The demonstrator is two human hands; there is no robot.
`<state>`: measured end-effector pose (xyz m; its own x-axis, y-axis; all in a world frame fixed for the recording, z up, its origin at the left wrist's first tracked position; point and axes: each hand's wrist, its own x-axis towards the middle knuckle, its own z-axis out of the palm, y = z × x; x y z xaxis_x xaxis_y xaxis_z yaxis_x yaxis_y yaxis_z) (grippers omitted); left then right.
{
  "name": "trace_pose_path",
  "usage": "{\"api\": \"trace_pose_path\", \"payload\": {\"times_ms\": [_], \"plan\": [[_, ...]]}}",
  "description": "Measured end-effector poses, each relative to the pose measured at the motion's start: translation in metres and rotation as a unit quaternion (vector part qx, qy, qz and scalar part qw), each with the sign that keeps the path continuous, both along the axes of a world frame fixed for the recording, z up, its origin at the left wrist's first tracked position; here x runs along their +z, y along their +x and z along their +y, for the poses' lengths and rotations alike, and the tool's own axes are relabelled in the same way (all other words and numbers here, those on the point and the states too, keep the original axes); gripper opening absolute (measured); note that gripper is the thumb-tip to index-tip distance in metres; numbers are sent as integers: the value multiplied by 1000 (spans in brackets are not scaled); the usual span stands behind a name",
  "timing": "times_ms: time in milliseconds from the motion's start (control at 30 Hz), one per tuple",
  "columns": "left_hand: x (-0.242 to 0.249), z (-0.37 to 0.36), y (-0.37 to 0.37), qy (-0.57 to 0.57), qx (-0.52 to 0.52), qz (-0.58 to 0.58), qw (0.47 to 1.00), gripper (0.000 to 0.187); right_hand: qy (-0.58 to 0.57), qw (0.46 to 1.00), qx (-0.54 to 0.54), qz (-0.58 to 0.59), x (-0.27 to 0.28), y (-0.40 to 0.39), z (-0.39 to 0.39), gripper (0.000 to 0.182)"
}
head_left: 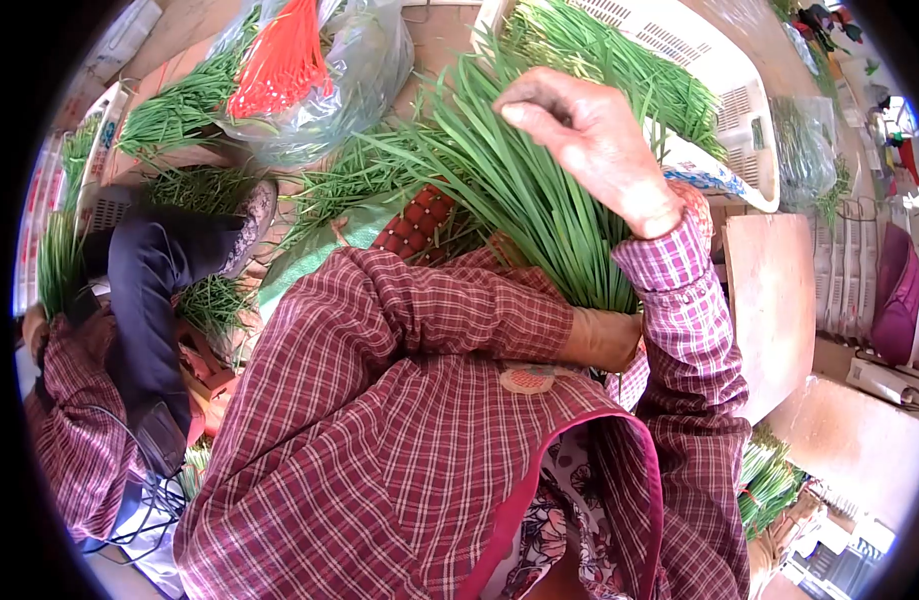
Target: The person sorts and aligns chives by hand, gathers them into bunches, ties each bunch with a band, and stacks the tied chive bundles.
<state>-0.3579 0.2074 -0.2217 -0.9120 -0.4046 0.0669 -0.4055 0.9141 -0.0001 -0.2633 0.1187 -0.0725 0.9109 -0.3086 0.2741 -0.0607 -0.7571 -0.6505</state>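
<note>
A bunch of long green garlic chives (539, 190) fans out toward the upper left across my lap. My left hand (607, 340) is closed around its lower end, with part of the fingers hidden by leaves and sleeve. Above the leaves, my right hand (591, 135) is bent at the wrist, its thumb and forefinger curled together near the leaf tips. Whatever may be between those fingertips is too small to make out.
A white crate (759, 165) of chives stands ahead. Red ties (284, 65) lie on a clear plastic bag (369, 75). Loose chives (354, 180) cover the floor. Another person's leg (149, 270) is at left; a board (769, 300) stands at right.
</note>
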Motion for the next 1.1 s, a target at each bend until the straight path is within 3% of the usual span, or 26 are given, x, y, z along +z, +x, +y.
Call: {"api": "trace_pose_path", "payload": {"times_ms": [33,133,167,200,233,300,333,400,433,500,533,600,667,733,833,867,967,1100], "plan": [[-9,2,0,-103,25,80,991,32,8,999,20,-27,-5,6,2,14],[-2,3,7,-106,39,170,979,32,-19,998,20,-50,-1,17,8,14],[2,2,12,-95,30,286,953,32,-35,998,12,-45,7,15,6,14],[2,-3,15,-97,25,282,954,32,18,999,-15,-39,15,11,4,16],[13,-8,21,-304,74,121,942,30,31,997,-32,-65,23,7,-2,17],[46,-13,50,-233,103,147,956,23,70,988,-61,-125,41,-10,-17,22],[109,-6,100,61,82,311,945,18,48,986,-126,-102,53,-22,-24,25],[143,-16,158,185,52,535,822,17,172,948,-134,-230,73,-34,-13,21],[157,-9,184,316,76,656,681,18,160,954,-174,-185,80,-43,-17,21],[169,-21,264,222,-1,696,683,9,169,952,-214,-139,77,-62,-28,22],[182,-8,277,310,-5,780,544,9,170,950,-216,-149,67,-67,-35,22],[178,-19,347,204,-61,839,501,10,125,958,-188,-178,45,-72,-43,27],[178,-13,375,147,-19,889,433,9,160,954,-179,-179,32,-75,-42,29],[174,-17,395,43,48,909,412,11,199,944,-170,-202,25,-76,-40,26],[168,-19,421,71,60,926,365,12,212,936,-153,-237,22,-75,-37,24],[164,-21,422,53,20,931,360,11,219,934,-141,-246,22,-76,-35,23],[161,-24,421,-6,79,928,364,11,233,924,-134,-274,24,-77,-25,20],[156,-27,430,49,128,931,339,13,189,941,-162,-231,19,-83,-20,24]]}}
